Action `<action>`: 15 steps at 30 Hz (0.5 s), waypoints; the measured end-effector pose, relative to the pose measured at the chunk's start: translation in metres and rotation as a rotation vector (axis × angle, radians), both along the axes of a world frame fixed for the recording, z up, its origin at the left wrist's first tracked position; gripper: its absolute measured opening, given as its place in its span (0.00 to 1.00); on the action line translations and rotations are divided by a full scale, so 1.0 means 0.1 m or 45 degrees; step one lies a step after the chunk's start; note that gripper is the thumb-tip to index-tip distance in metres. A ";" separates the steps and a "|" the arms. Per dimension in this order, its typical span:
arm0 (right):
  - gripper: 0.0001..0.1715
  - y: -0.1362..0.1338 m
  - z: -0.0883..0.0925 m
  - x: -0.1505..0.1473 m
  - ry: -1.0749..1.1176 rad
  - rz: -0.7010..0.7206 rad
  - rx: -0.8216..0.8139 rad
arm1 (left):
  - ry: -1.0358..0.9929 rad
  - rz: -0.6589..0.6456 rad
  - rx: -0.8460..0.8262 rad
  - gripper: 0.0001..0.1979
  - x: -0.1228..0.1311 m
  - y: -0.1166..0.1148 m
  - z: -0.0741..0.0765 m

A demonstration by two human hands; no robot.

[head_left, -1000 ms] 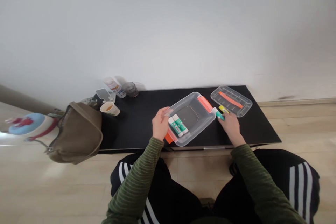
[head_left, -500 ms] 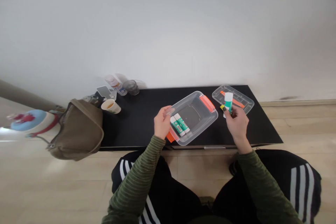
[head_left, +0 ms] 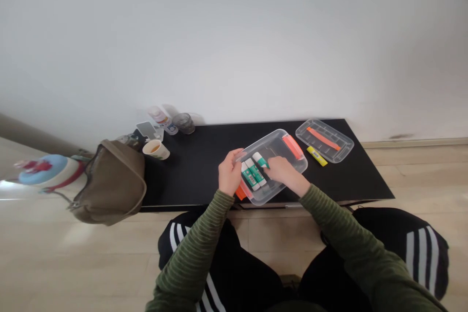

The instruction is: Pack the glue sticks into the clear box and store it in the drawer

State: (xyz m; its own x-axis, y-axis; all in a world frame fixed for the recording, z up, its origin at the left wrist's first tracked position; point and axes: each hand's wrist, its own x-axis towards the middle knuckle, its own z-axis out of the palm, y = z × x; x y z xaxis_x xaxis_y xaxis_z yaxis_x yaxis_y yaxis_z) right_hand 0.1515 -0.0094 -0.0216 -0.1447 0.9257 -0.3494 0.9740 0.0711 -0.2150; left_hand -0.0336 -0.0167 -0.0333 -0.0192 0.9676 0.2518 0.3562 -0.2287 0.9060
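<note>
My left hand [head_left: 230, 173] is closed on the left rim of a clear plastic box [head_left: 272, 195] with orange clips, tilted on the black table. Two green-and-white glue sticks [head_left: 253, 174] lie side by side at the box's left end. Inside the box, my right hand [head_left: 281, 170] is closed around a third glue stick [head_left: 260, 159], holding it next to the other two; its lower part is hidden by the fingers. To the right of the box lie a small yellow box [head_left: 317, 156] and the clear lid [head_left: 334, 156] with an orange handle.
A paper cup [head_left: 156, 149] with an amber drink, a dark glass [head_left: 184, 123] and a white spray bottle [head_left: 163, 120] stand at the left of the black table [head_left: 208, 151]. A brown bag [head_left: 109, 180] sits at its left end. A wall rises behind.
My right hand has moved left from beside the lid into the box, carrying a glue stick. The yellow box on the table is now uncovered. My left hand still holds the box.
</note>
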 end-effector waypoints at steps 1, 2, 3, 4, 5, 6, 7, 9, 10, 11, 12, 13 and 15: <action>0.21 0.02 -0.02 -0.03 -0.017 0.000 -0.038 | 0.010 -0.004 0.006 0.22 0.00 -0.01 0.01; 0.21 0.04 -0.04 -0.05 -0.025 0.000 -0.065 | 0.019 -0.008 0.009 0.22 0.01 -0.02 0.01; 0.21 0.05 -0.06 -0.07 -0.029 0.001 -0.080 | 0.024 -0.011 0.009 0.22 0.01 -0.02 0.02; 0.21 0.06 -0.07 -0.09 -0.032 0.003 -0.090 | 0.028 -0.013 0.006 0.22 0.02 -0.03 0.02; 0.21 0.06 -0.09 -0.10 -0.037 0.004 -0.100 | 0.032 -0.012 0.002 0.22 0.02 -0.03 0.03; 0.21 0.07 -0.10 -0.11 -0.040 0.008 -0.109 | 0.035 -0.010 -0.001 0.23 0.02 -0.04 0.03; 0.21 0.08 -0.11 -0.11 -0.042 0.013 -0.116 | 0.037 -0.010 -0.003 0.23 0.02 -0.04 0.04; 0.21 0.08 -0.13 -0.12 -0.042 0.027 -0.124 | 0.045 -0.008 -0.005 0.23 0.03 -0.05 0.05; 0.21 0.09 -0.13 -0.12 -0.040 0.035 -0.125 | 0.050 -0.007 -0.005 0.24 0.03 -0.05 0.05; 0.20 0.09 -0.13 -0.12 -0.036 0.044 -0.124 | 0.054 -0.005 -0.004 0.24 0.03 -0.06 0.05; 0.20 0.09 -0.13 -0.11 -0.033 0.051 -0.121 | 0.058 -0.003 -0.004 0.24 0.03 -0.06 0.05; 0.20 0.09 -0.13 -0.11 -0.029 0.056 -0.116 | 0.061 -0.002 -0.004 0.23 0.03 -0.06 0.05; 0.20 0.09 -0.14 -0.10 -0.025 0.064 -0.106 | 0.058 -0.003 0.006 0.23 0.03 -0.06 0.06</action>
